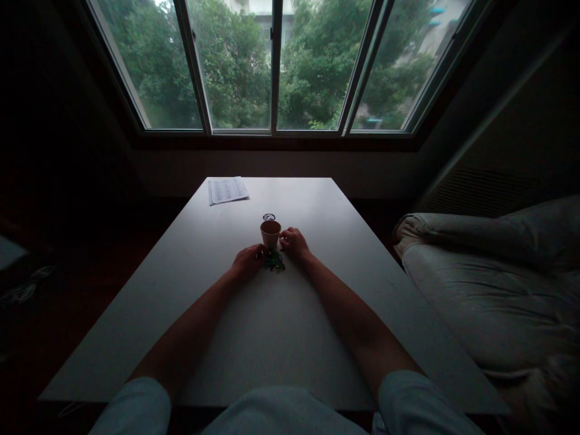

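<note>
Your left hand lies at the left edge of a small heap of green and dark glossy pieces, on the white rectangular table; its fingertips are lost in shadow—whether they pinch a piece, you cannot tell. Your right hand, fingers curled, is close against the right side of a pale-walled, brown-lined round cup; whether it touches the cup or grips anything is likewise unclear. The cup stands upright just beyond the heap—its floor too dark to read—and partly hides a thin dark loop behind it.
</note>
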Available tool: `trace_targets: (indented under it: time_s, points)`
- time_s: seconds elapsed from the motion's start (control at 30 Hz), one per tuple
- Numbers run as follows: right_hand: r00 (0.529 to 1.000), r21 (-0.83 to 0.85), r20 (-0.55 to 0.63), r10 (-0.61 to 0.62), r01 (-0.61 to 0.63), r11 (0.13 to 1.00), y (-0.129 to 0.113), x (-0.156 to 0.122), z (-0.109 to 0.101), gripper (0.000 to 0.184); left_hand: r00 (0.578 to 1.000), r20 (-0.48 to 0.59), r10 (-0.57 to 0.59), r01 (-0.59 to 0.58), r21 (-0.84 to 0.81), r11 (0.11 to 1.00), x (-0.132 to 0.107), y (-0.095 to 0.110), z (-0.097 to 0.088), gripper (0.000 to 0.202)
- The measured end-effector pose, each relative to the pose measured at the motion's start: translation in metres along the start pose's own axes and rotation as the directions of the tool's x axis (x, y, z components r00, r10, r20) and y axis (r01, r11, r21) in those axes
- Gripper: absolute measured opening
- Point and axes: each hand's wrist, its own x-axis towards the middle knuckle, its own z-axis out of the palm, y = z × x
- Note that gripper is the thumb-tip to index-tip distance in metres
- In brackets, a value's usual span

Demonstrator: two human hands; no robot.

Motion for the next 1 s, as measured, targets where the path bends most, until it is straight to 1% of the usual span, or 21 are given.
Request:
trace_targets:
  time_s: [0.1,0.17,0.3,0.4,0.47,0.53,0.73,0.8,0.87,0.93,1.0]
  points:
    - [0.997,0.031,-0.081,-0.006,0.008,0.999,0.001,-0.003,-0.004,0.011,1.0,0.02,-0.007,0.006,0.058,0.998,0.0,0.003,-0.001,0.019]
    - [0.984,0.044,-0.174,-0.042,0.05,0.998,0.001,-0.004,-0.01,0.01,1.0,0.02,0.002,-0.003,0.072,0.997,-0.001,0.004,-0.002,0.02]
    - [0.916,0.068,-0.393,-0.079,0.115,0.991,-0.009,-0.005,-0.029,0.014,1.0,0.011,-0.002,0.002,0.09,0.996,0.0,0.004,-0.001,0.02]
    - [0.873,0.103,-0.48,-0.086,0.153,0.983,-0.025,-0.006,-0.04,0.016,1.0,0.005,0.002,-0.002,0.094,0.996,0.0,0.003,0.001,0.02]
    - [0.861,0.131,-0.501,-0.094,0.183,0.974,-0.034,-0.005,-0.042,0.017,1.0,-0.003,0.013,-0.013,0.089,0.996,0.001,0.003,0.001,0.02]
    - [0.858,0.166,-0.506,-0.093,0.202,0.965,-0.041,-0.004,-0.042,0.017,1.0,-0.01,0.021,-0.02,0.084,0.996,0.001,0.003,0.002,0.019]
    - [0.876,0.25,-0.474,-0.095,0.237,0.939,-0.046,0.0,-0.036,0.015,1.0,0.01,0.021,-0.022,0.071,0.997,0.0,0.005,0.0,0.021]
    - [0.887,0.282,-0.453,-0.09,0.238,0.929,-0.044,0.001,-0.035,0.016,1.0,0.008,0.02,-0.02,0.06,0.998,0.0,0.006,0.0,0.021]
    - [0.896,0.327,-0.441,-0.056,0.218,0.92,-0.039,0.001,-0.035,0.02,1.0,0.005,0.021,-0.021,0.052,0.998,0.0,0.005,0.0,0.021]
    - [0.9,0.369,-0.436,-0.007,0.186,0.911,-0.03,0.001,-0.034,0.021,1.0,0.004,0.024,-0.024,0.042,0.999,0.0,0.003,0.001,0.021]
    - [0.916,0.396,-0.402,0.021,0.153,0.905,-0.016,0.0,-0.033,0.019,1.0,0.001,0.021,-0.021,0.032,0.999,0.0,0.001,0.0,0.021]
